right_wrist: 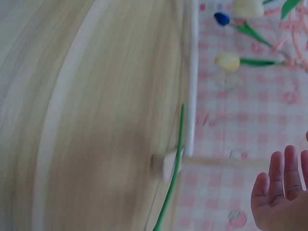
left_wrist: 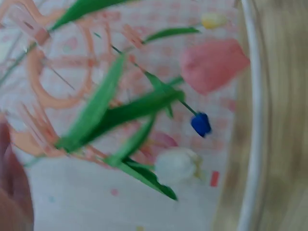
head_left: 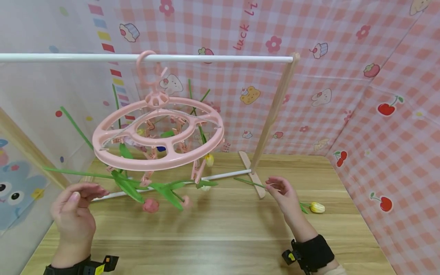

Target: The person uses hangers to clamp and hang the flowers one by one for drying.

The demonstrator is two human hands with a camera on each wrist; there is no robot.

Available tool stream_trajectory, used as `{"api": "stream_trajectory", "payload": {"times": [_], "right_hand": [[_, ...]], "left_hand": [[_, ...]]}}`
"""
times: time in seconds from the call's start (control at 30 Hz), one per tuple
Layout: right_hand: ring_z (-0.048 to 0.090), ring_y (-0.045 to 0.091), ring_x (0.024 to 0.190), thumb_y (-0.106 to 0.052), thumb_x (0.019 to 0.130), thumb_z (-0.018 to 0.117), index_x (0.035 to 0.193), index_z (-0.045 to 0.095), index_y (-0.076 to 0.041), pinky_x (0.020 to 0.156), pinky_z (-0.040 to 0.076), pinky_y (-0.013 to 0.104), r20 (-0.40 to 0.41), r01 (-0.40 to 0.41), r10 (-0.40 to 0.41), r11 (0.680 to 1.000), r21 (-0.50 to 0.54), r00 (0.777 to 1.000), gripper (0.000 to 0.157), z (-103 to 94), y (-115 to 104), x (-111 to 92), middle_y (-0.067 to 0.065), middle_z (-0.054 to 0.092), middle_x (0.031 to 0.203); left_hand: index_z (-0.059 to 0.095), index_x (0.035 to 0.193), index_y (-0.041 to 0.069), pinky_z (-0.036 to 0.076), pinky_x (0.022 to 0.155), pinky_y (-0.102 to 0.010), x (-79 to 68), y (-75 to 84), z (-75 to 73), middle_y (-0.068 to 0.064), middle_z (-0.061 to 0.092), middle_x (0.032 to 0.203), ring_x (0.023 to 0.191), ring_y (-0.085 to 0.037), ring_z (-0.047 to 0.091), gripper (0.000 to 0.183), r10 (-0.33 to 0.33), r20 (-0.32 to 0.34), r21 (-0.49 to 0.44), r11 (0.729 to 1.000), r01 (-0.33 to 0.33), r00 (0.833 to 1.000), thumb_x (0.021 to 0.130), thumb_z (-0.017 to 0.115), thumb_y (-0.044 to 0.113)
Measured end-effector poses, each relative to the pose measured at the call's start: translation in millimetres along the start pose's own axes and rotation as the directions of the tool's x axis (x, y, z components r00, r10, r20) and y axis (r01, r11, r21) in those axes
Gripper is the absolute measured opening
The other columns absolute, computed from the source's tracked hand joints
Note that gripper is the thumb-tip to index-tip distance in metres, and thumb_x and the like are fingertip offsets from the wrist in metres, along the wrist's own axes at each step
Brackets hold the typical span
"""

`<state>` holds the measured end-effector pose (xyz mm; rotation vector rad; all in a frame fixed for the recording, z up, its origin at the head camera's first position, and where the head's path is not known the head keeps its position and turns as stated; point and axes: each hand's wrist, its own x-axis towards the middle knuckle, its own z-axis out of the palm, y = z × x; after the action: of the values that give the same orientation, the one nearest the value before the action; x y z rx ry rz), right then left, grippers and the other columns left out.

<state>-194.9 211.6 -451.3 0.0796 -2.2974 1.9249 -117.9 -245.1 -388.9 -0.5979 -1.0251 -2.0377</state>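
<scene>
A pink round clip hanger carries several artificial tulips in its clips, stems sideways or up. Among their blooms are a pink tulip, a blue tulip and a white tulip. To the hanger's lower left, my left hand is raised with relaxed fingers and nothing in them, just below a green stem. A loose yellow tulip lies on the table at the right. My right hand is over its middle in the head view; the right wrist view shows extended fingers apart from the green stem.
The hanger hooks over a white rail, held at the right by a wooden post with a flat foot. A lower white bar runs above the wooden table. Patterned cloth covers the walls.
</scene>
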Motion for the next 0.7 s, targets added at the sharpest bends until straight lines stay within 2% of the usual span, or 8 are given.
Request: {"api": "stream_trajectory", "payload": {"times": [0.07,0.13,0.23,0.33,0.37,0.4,0.57,0.7], "right_hand": [[0.052,0.014,0.092,-0.01,0.083,0.06,0.112,0.05,0.0,0.074,0.044,0.019,0.007,-0.002,0.002,0.999,-0.053,1.0,0.032,-8.2,6,2,0.018,0.055,0.107],[0.052,0.018,0.092,-0.01,0.083,0.06,0.111,0.05,0.0,0.073,0.045,0.021,0.031,0.0,0.003,0.993,-0.121,1.0,0.031,-16.7,12,5,0.018,0.055,0.107],[0.051,0.026,0.095,-0.01,0.082,0.06,0.109,0.052,-0.002,0.075,0.044,0.028,0.072,0.011,0.006,0.972,-0.236,0.997,0.029,-30.1,20,9,0.016,0.055,0.107],[0.049,0.033,0.098,-0.009,0.081,0.061,0.108,0.053,-0.002,0.078,0.042,0.038,0.1,0.034,0.002,0.933,-0.357,0.995,0.029,-42.6,26,11,0.016,0.054,0.107],[0.048,0.034,0.099,-0.009,0.081,0.062,0.109,0.053,-0.002,0.079,0.041,0.041,0.108,0.048,-0.004,0.914,-0.403,0.994,0.03,-46.3,28,12,0.016,0.054,0.108],[0.047,0.035,0.1,-0.01,0.081,0.062,0.11,0.052,-0.002,0.08,0.04,0.044,0.116,0.056,-0.005,0.897,-0.437,0.993,0.032,-49.6,30,12,0.016,0.053,0.109],[0.042,0.036,0.106,-0.019,0.081,0.063,0.118,0.049,-0.004,0.085,0.037,0.052,0.144,0.046,0.038,0.842,-0.537,0.989,0.043,-62.6,39,15,0.017,0.047,0.118],[0.04,0.038,0.108,-0.02,0.081,0.063,0.121,0.047,-0.002,0.087,0.036,0.052,0.152,0.046,0.051,0.819,-0.572,0.987,0.046,-67.8,47,18,0.02,0.045,0.12]], "left_hand": [[0.049,0.077,-0.028,0.053,0.055,-0.029,4.6,-0.9,-7.3,-0.025,0.059,0.069,0.057,-0.027,0.06,0.022,0.104,-0.177,0.138,0.987,-0.08,0.979,0.08,0.041,-0.007],[0.049,0.077,-0.025,0.05,0.053,-0.024,10.7,-0.3,-14.9,-0.022,0.058,0.068,0.055,-0.023,0.058,0.018,0.205,-0.302,0.329,0.939,-0.1,0.931,0.081,0.047,-0.008],[0.057,0.088,-0.014,0.044,0.053,-0.017,21.8,2.3,-26.9,-0.012,0.058,0.076,0.064,-0.015,0.057,0.012,0.301,-0.393,0.652,0.757,0.033,0.869,0.081,0.052,-0.005],[0.055,0.107,0.002,0.041,0.058,-0.014,32.3,5.3,-38.6,-0.002,0.054,0.094,0.084,-0.011,0.051,0.026,0.297,-0.399,0.817,0.544,0.189,0.867,0.081,0.051,-0.002],[0.052,0.112,0.007,0.04,0.062,-0.013,35.5,6.2,-42.4,0.002,0.051,0.099,0.091,-0.009,0.048,0.031,0.293,-0.38,0.864,0.451,0.224,0.878,0.082,0.051,0.001],[0.047,0.117,0.009,0.039,0.067,-0.014,38.3,7.2,-46.4,0.003,0.047,0.105,0.098,-0.009,0.044,0.036,0.279,-0.365,0.883,0.405,0.235,0.888,0.082,0.051,0.003],[0.029,0.129,0.021,0.028,0.089,-0.018,51.0,13.0,-61.8,0.009,0.031,0.122,0.111,-0.002,0.029,0.049,0.262,-0.332,0.935,0.215,0.28,0.906,0.086,0.051,0.02],[0.026,0.13,0.028,0.024,0.094,-0.018,60.1,15.2,-65.0,0.012,0.027,0.125,0.115,0.0,0.026,0.046,0.234,-0.374,0.926,0.137,0.351,0.897,0.088,0.046,0.03]]}}
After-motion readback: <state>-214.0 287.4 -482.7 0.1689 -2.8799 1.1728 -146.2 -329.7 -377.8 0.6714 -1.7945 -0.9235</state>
